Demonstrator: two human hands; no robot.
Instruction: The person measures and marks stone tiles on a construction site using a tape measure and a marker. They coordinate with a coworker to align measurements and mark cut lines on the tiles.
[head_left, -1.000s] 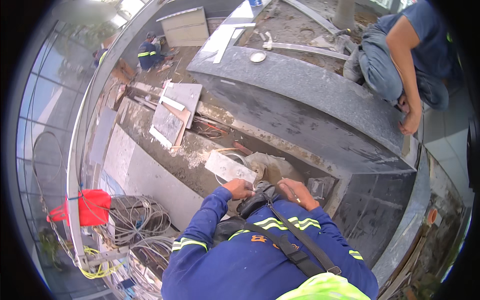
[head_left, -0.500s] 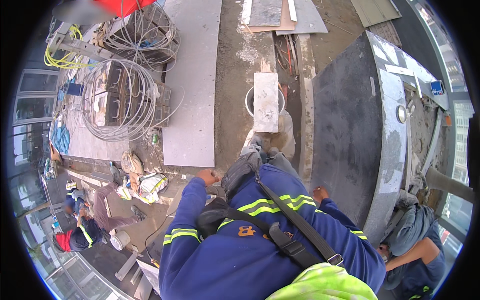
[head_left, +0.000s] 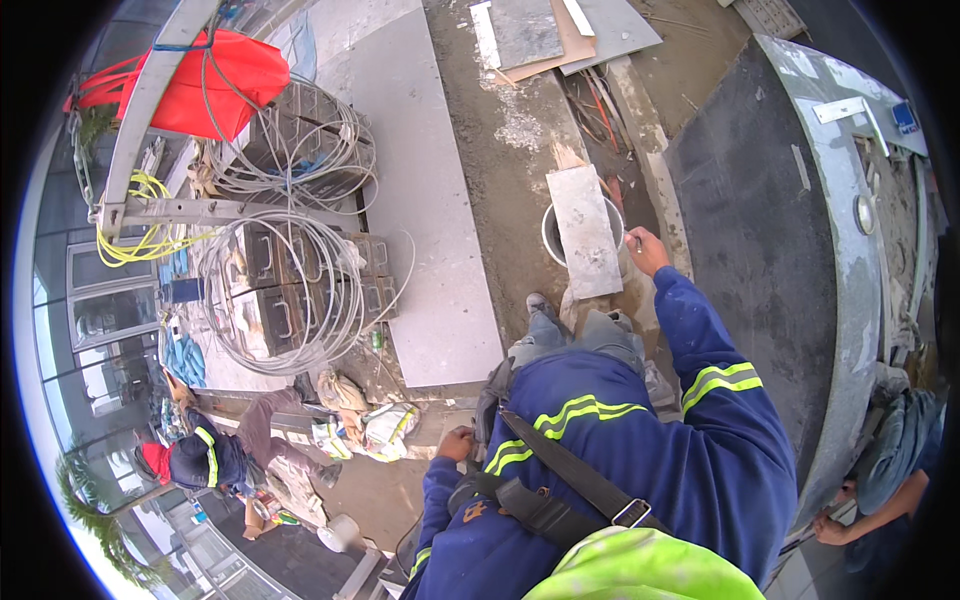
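My right hand [head_left: 648,250] reaches forward beside a white bucket [head_left: 552,240]. Its fingers are pinched together; a tiny pale spot shows at them, too small to name. Across the bucket's mouth lies a pale, worn board [head_left: 584,232], one end toward my feet. The hand is just right of the bucket's rim, and I cannot tell whether it touches it. Low on the left, my left hand [head_left: 457,443] hangs with curled fingers beside the dark bag [head_left: 490,400] at my hip. Nothing shows in that hand.
Left are coiled grey cables [head_left: 285,290] over metal-handled boxes, a red cloth [head_left: 225,85] and a long grey panel [head_left: 430,200]. A dark slab [head_left: 755,230] stands right, with a trench [head_left: 605,120] ahead. Co-workers are at lower left [head_left: 195,455] and lower right [head_left: 885,490].
My right hand has come up and forward from my side to beside the bucket. My view has turned, so the scene appears tilted. The left hand stays low, fingers curled.
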